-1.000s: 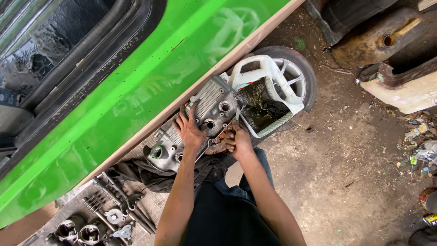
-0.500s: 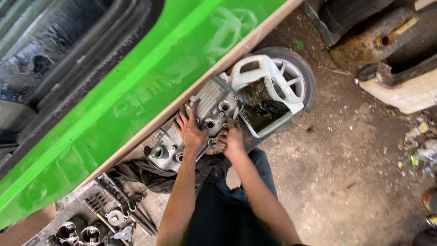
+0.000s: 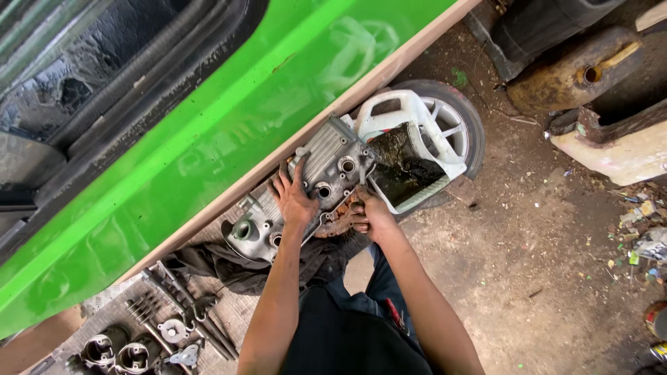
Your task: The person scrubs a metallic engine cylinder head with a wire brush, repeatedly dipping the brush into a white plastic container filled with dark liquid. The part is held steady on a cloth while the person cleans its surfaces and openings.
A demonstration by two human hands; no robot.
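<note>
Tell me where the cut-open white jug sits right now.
In the head view, the white jug lies right of centre on a wheel, touching the grey engine cover's right end, beside the green car panel.

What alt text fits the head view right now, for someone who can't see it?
A person's left hand lies flat on a grey metal engine cover while the right hand grips its lower edge. The cover sits beside a green car body, next to a cut white plastic can of dark oil lying on a wheel.

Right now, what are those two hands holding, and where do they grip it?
The left hand presses flat on the grey engine cover, mid-top. The right hand grips its near lower edge.
</note>
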